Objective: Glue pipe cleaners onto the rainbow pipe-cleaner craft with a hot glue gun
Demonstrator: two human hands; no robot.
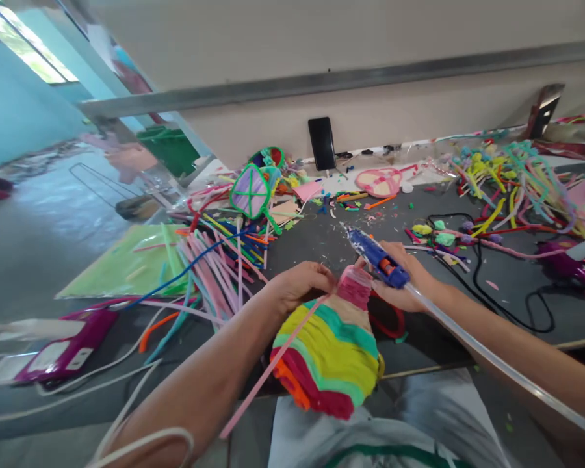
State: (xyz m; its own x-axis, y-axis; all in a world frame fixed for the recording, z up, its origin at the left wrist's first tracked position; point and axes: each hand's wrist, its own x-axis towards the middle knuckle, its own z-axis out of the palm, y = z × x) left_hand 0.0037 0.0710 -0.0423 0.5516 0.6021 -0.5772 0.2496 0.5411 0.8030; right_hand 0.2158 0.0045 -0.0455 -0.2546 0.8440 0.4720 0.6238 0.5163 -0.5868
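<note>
A striped, rounded shape (332, 351) made of coiled pipe cleaners in yellow, teal, red, orange and pink sits near the table's front edge. My left hand (299, 286) is closed at its top, pinching a long pink pipe cleaner (268, 374) that trails down toward me. My right hand (402, 279) grips a blue glue gun (376, 259) with an orange trigger; its nozzle points away to the upper left. A clear glue stick (492, 361) runs back from the gun along my right forearm.
Loose pipe cleaners (219, 260) lie in a heap at left beside a green sheet (127, 263). A purple glue gun (65, 351) lies at far left. More pipe cleaners (517, 182), a black cable (487, 286) and a phone (322, 143) against the wall fill the back.
</note>
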